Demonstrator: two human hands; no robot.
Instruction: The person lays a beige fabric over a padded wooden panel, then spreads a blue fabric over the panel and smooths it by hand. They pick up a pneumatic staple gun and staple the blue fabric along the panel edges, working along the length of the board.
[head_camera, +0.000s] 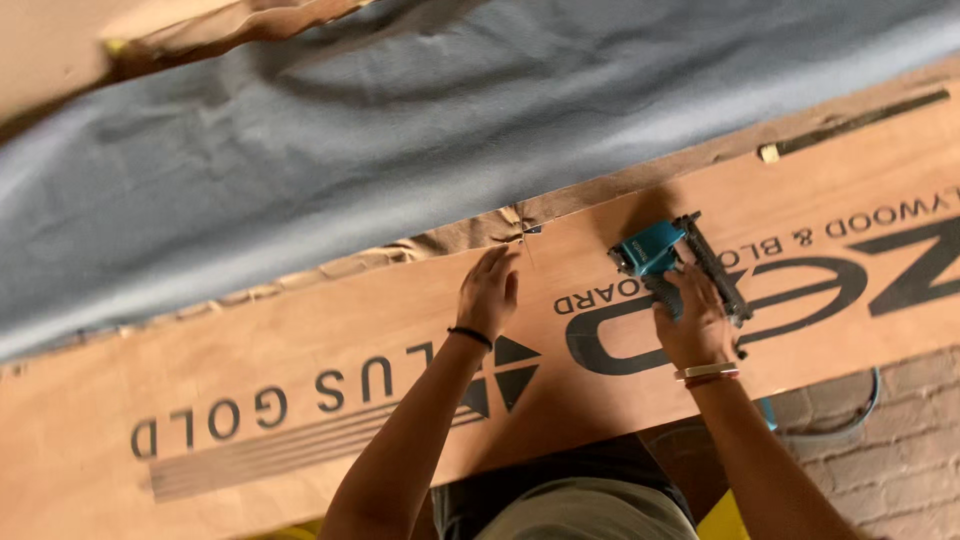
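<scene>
Gripping a teal pneumatic staple gun (668, 262) by its handle, the right hand (693, 325) holds it near the upper edge of the printed brown plywood board (300, 330). The left hand (488, 293), fingers together, presses flat beside wrinkled brown fabric (470, 232) edging grey cloth (400, 150).

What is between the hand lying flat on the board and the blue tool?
In the head view, only bare plywood board with black printing lies between the left hand and the teal staple gun, which the right hand grips.
</scene>
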